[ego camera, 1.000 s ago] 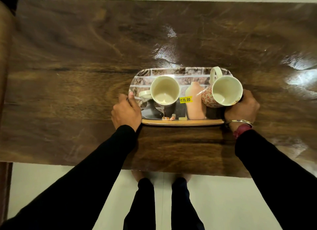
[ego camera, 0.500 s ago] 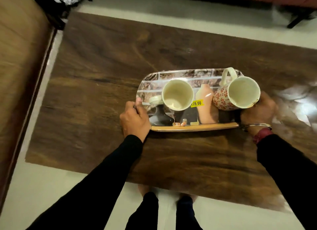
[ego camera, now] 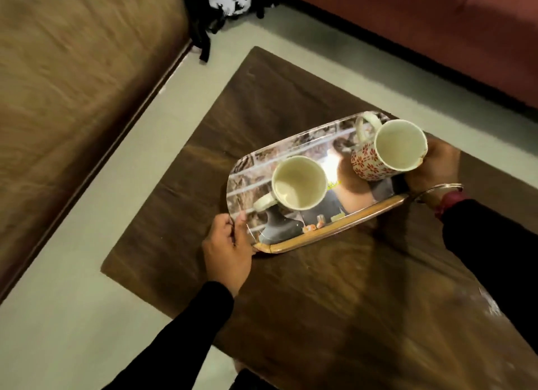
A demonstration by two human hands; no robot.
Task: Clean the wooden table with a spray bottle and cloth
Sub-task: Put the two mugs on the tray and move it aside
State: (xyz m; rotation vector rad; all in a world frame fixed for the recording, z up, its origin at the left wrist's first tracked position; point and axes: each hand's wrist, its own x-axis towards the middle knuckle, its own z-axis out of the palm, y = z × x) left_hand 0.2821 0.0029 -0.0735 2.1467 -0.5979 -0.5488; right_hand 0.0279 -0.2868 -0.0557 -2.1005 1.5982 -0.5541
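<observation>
A: Head view: left hand [ego camera: 228, 251] and right hand [ego camera: 432, 168] each grip a short end of the printed tray [ego camera: 343, 232]. It looks to be lifted off the wooden desk [ego camera: 320, 302] and slopes down toward the left hand

B: Fingers?

A: Left fingers [ego camera: 241, 219] are clenched over the tray rim. Right ones are wrapped round the far end, mostly hidden behind the floral mug [ego camera: 369, 164]. Both are grasping the tray

B: Main risk?

A: Mugs sliding. The tray face is glossy, and the plain cream mug [ego camera: 298, 183] sits loose near the middle. More tilt and my guess is it skates toward the low end. The floral mug is right at the edge by the right hand, so a bump from that wrist could tip it

B: Breakage then

A: Yes, the floor [ego camera: 72, 273] is hard and the tray overhangs the desk's far edge. Frame is also motion-blurred, so I read the body as turning; a fast swing adds side load on both mugs

B: Spray bottle, cloth?

A: Neither is in view. The desk is otherwise bare under the tray, glare patch bottom right. I'd say clearing is in hand and wiping is not yet begun

B: Fix?

A: Level the tray, slow the turn
</observation>
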